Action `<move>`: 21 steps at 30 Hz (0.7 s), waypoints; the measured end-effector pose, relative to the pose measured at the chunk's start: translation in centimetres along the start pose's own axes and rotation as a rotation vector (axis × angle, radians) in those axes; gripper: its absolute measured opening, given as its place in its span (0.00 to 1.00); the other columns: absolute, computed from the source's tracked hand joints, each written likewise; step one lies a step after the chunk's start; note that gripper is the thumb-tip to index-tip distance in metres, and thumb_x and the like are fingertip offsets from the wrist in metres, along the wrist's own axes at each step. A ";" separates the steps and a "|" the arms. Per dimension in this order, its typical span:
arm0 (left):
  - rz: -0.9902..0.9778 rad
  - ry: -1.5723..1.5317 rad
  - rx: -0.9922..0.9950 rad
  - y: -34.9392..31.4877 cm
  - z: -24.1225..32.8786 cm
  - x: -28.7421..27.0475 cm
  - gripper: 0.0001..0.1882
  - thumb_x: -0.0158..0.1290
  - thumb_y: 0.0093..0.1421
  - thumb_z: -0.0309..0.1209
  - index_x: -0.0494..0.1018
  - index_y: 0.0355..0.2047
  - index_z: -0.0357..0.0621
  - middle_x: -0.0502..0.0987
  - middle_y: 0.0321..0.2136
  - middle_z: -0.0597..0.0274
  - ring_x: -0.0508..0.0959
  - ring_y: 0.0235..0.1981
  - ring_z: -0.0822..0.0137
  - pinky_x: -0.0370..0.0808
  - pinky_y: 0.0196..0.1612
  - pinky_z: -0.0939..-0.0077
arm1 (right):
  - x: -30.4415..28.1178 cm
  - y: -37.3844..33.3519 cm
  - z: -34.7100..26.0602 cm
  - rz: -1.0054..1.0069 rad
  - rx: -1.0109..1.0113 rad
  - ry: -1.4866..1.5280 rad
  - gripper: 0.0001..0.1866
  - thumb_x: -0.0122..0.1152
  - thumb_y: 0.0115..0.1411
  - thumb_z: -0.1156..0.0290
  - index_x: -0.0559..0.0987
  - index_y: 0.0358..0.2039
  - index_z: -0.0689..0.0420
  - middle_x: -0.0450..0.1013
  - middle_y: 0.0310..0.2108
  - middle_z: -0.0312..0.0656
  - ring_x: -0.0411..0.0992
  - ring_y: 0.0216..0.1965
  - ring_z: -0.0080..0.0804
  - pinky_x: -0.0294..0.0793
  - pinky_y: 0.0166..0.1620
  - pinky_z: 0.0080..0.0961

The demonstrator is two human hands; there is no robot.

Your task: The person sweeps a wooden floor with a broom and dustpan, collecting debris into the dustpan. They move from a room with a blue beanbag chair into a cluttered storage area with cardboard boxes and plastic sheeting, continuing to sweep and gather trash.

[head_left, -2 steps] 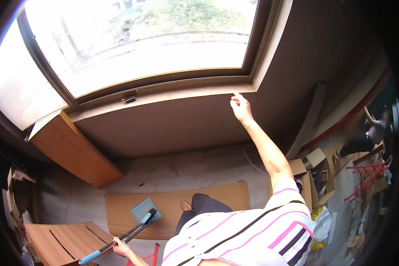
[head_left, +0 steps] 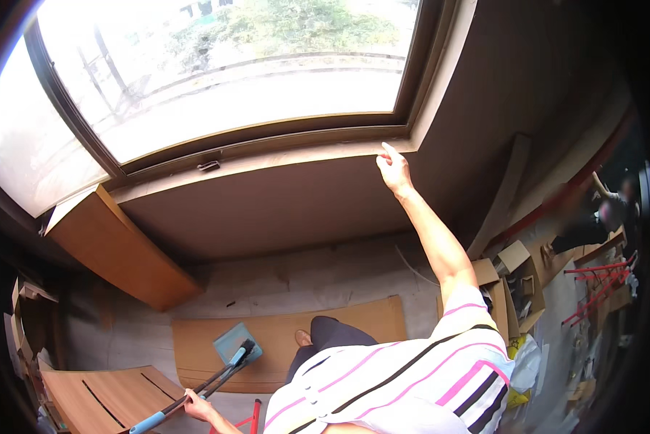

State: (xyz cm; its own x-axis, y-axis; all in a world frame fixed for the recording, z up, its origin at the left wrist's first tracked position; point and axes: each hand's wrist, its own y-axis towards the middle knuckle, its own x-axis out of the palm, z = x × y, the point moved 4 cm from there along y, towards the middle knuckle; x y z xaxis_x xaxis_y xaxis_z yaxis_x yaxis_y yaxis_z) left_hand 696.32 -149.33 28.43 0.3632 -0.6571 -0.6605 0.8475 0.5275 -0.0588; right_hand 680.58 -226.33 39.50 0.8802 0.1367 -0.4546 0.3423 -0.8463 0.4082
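Near the lower edge, my left hand [head_left: 199, 406] is closed around the long handles of a broom [head_left: 249, 347] and a blue dustpan [head_left: 231, 341]. The dustpan and the dark broom bristles are over a flat cardboard sheet [head_left: 289, 362]. My right arm reaches far forward, and my right hand [head_left: 394, 172] is at the front edge of the window sill [head_left: 296, 156], near its right corner. Its index finger points toward the sill while the other fingers are curled in. Whether anything small is in that hand is hidden.
A wooden panel unit [head_left: 122, 249] leans below the window [head_left: 253, 87] at the left. A slotted wooden board [head_left: 108, 398] lies lower left, close to a red metal frame [head_left: 255, 416]. Open cardboard boxes [head_left: 520, 289] and red stool legs [head_left: 600, 286] stand right; another person [head_left: 600, 217] is beyond.
My right index finger reaches slightly farther onto the sill. The broom and dustpan handles have shifted a little in my left hand's grip or with the view.
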 end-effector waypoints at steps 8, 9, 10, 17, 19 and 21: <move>0.061 -0.214 0.038 10.2 -2.9 2.1 0.20 0.52 0.56 0.41 0.73 0.27 0.31 0.73 0.17 0.55 0.69 0.14 0.67 0.65 0.15 0.72 | 2.1 13.6 -1.9 0.296 0.015 -0.064 0.15 0.56 0.56 0.69 0.75 0.43 0.60 0.75 0.27 0.41 0.72 0.31 0.25 0.71 0.36 0.23; -0.002 -0.365 -0.057 11.6 -4.1 3.0 0.19 0.53 0.56 0.41 0.72 0.25 0.32 0.71 0.15 0.56 0.66 0.10 0.69 0.62 0.07 0.74 | 2.2 15.3 -1.4 0.359 -0.020 -0.039 0.11 0.55 0.55 0.70 0.74 0.38 0.60 0.74 0.25 0.43 0.72 0.29 0.28 0.71 0.35 0.25; 0.021 -0.381 -0.042 11.4 -3.4 3.8 0.19 0.53 0.56 0.41 0.71 0.24 0.32 0.70 0.14 0.57 0.66 0.11 0.70 0.62 0.09 0.75 | 2.1 17.2 -0.3 0.429 -0.056 -0.025 0.08 0.54 0.54 0.71 0.74 0.33 0.61 0.74 0.24 0.44 0.72 0.27 0.32 0.71 0.34 0.27; 0.172 -0.482 -0.063 12.9 -0.6 4.6 0.15 0.56 0.51 0.35 0.70 0.28 0.32 0.72 0.17 0.53 0.67 0.13 0.66 0.64 0.14 0.74 | 0.4 26.1 6.5 0.587 0.114 0.147 0.38 0.53 0.54 0.70 0.47 0.62 0.60 0.71 0.20 0.41 0.68 0.16 0.24 0.67 0.17 0.20; 0.213 -0.437 -0.125 14.2 -0.7 3.3 0.14 0.56 0.50 0.33 0.70 0.28 0.33 0.72 0.17 0.53 0.66 0.12 0.66 0.63 0.13 0.74 | 1.2 24.6 0.3 0.494 0.303 0.445 0.39 0.52 0.53 0.72 0.44 0.63 0.59 0.70 0.20 0.40 0.67 0.15 0.23 0.66 0.16 0.20; 0.148 -0.327 -0.269 15.5 -1.3 4.6 0.13 0.56 0.50 0.33 0.70 0.26 0.34 0.70 0.14 0.55 0.65 0.11 0.67 0.61 0.12 0.74 | -1.0 26.4 2.0 0.548 0.290 0.371 0.42 0.50 0.50 0.73 0.43 0.63 0.60 0.68 0.19 0.39 0.66 0.14 0.23 0.65 0.14 0.19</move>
State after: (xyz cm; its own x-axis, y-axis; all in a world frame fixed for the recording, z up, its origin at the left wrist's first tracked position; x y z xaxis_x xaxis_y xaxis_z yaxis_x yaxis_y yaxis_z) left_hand 710.62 -143.46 23.47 0.6131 -0.6766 -0.4079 0.6618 0.7218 -0.2026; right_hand 688.07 -249.87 49.15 0.9716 -0.2243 0.0751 -0.2361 -0.9390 0.2501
